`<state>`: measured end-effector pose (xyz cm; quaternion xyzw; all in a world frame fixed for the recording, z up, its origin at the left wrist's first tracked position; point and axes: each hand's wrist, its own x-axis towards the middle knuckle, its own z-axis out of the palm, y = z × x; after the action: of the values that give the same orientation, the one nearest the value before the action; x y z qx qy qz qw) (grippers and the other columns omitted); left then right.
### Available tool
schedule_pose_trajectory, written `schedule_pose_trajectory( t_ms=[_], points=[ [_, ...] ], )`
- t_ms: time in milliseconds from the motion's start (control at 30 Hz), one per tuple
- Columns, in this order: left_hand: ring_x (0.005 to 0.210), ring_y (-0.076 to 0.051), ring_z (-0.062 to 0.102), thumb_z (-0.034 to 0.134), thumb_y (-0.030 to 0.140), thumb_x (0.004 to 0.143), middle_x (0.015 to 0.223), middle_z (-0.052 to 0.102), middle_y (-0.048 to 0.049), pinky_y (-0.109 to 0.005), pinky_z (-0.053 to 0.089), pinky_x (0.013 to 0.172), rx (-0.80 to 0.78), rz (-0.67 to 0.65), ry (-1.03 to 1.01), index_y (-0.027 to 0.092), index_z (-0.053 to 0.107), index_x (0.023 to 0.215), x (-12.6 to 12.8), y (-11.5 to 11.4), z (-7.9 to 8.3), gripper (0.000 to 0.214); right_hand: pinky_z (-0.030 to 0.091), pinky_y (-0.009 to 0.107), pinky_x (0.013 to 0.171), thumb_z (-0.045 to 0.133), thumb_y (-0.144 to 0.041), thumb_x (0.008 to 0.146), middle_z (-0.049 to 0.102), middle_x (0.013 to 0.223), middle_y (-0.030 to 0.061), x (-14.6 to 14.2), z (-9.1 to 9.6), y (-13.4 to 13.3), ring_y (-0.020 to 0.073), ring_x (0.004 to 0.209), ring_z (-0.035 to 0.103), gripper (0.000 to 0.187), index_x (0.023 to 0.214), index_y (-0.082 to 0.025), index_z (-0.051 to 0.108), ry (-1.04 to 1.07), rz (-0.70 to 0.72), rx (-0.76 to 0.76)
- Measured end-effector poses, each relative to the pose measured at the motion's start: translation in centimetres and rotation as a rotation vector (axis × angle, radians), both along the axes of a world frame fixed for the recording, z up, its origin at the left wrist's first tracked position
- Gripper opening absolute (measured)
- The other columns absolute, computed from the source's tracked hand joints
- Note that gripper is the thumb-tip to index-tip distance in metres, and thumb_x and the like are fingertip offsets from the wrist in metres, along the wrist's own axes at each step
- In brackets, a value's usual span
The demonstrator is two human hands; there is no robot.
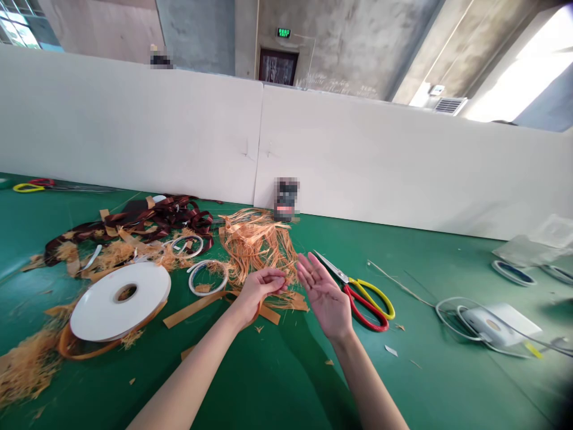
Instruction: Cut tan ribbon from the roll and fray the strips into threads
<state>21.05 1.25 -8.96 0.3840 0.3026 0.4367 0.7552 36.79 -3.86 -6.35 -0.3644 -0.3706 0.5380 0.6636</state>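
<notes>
My left hand (262,292) is closed, thumb against fingers, on an orange ribbon (270,315) that shows under the palm; frayed strands stick out near the fingertips. My right hand (326,298) is open, palm up, fingers stretched out, holding nothing. Just right of it lie scissors (369,301) with one red and one yellow handle, blades pointing away. Behind my hands spreads a heap of thin orange ribbon strips (255,242). A flat orange ribbon piece (192,309) lies left of my left hand, partly hidden by it.
On the green table (277,382) stand a white ribbon reel (98,304), rings (208,263), dark brown ribbon (147,218) and frayed orange fibres (27,370) at left. A white device with a cable (504,322) lies at right. A white partition (380,161) closes the back.
</notes>
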Motion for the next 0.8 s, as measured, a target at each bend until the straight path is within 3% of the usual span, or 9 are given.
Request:
schedule_pose_trajectory(
  t_ms=[100,233,300,400,533,600,700,733,800],
  points=[
    [0.074,-0.015,0.067,0.081,0.024,0.064,0.079,0.074,-0.0059,-0.025,0.05,0.071,0.018,-0.014,0.018,0.014,0.073,0.086,0.0,-0.2,0.3,0.026,0.032,0.045,0.11,0.06,-0.017,0.068,0.048,0.143,0.0053,0.3,-1.3,0.6,0.0253,0.131,0.044,0.051,0.118,-0.025,0.063,-0.292,-0.154,0.006],
    [0.076,-0.015,0.068,0.08,0.023,0.064,0.078,0.073,-0.0044,-0.025,0.05,0.072,0.029,-0.003,0.043,0.014,0.072,0.086,0.0,-0.1,0.4,0.024,0.034,0.049,0.107,0.07,-0.031,0.071,0.052,0.139,0.0113,0.3,-2.5,0.8,0.032,0.125,0.05,0.012,0.078,-0.022,0.07,-0.847,-0.344,0.014],
    [0.076,-0.016,0.068,0.08,0.023,0.064,0.077,0.073,-0.0042,-0.025,0.051,0.072,0.028,0.014,0.059,0.014,0.072,0.085,0.0,0.0,0.3,0.024,0.036,0.049,0.104,0.066,-0.037,0.076,0.059,0.131,0.0115,0.2,-2.5,0.7,0.0317,0.121,0.053,0.018,0.066,-0.022,0.064,-0.895,-0.388,0.011],
    [0.077,-0.017,0.068,0.081,0.023,0.063,0.076,0.074,-0.0041,-0.026,0.051,0.072,0.018,0.051,0.079,0.014,0.072,0.085,-0.1,0.2,0.0,0.026,0.034,0.047,0.107,0.058,-0.042,0.084,0.066,0.12,0.0093,0.2,-2.0,0.7,0.0283,0.121,0.054,0.031,0.06,-0.022,0.059,-0.61,-0.38,-0.067],
    [0.076,-0.016,0.069,0.081,0.025,0.062,0.074,0.073,-0.0032,-0.027,0.051,0.074,0.009,0.102,0.092,0.015,0.071,0.085,-0.1,0.5,-0.2,0.027,0.036,0.041,0.109,0.048,-0.046,0.089,0.07,0.114,0.0071,0.9,-1.0,0.9,0.0237,0.122,0.054,0.047,0.048,-0.023,0.046,0.026,-0.155,-0.12],
    [0.076,-0.016,0.069,0.081,0.025,0.062,0.075,0.073,-0.0032,-0.027,0.051,0.074,0.008,0.119,0.092,0.016,0.072,0.085,0.0,0.6,-0.2,0.027,0.043,0.035,0.103,0.046,-0.043,0.09,0.071,0.11,0.0081,1.2,-0.6,0.9,0.0212,0.117,0.058,0.047,0.047,-0.023,0.046,0.189,-0.06,-0.139],
    [0.075,-0.017,0.068,0.082,0.026,0.061,0.075,0.073,-0.0044,-0.029,0.051,0.074,0.004,0.134,0.087,0.015,0.072,0.084,0.0,0.6,-0.1,0.028,0.055,0.026,0.071,0.045,-0.037,0.09,0.072,0.107,0.0089,1.3,-0.4,0.8,0.0145,0.078,0.069,0.038,0.061,-0.02,0.061,0.247,0.045,-0.213],
    [0.075,-0.017,0.068,0.082,0.026,0.06,0.076,0.073,-0.0047,-0.029,0.052,0.073,0.001,0.141,0.086,0.015,0.072,0.084,0.0,0.6,-0.1,0.028,0.052,0.023,0.055,0.044,-0.037,0.09,0.073,0.105,0.0094,1.1,-0.5,0.9,0.0111,0.06,0.064,0.035,0.069,-0.019,0.065,0.23,0.087,-0.252],
    [0.073,-0.017,0.068,0.083,0.027,0.058,0.079,0.074,-0.0049,-0.028,0.052,0.072,-0.007,0.162,0.081,0.015,0.072,0.083,0.0,0.6,-0.1,0.029,0.033,0.02,0.035,0.041,-0.042,0.09,0.075,0.092,0.0112,0.8,-0.8,1.0,0.0058,0.036,0.044,0.038,0.08,-0.017,0.068,0.149,0.186,-0.334]
  ],
)
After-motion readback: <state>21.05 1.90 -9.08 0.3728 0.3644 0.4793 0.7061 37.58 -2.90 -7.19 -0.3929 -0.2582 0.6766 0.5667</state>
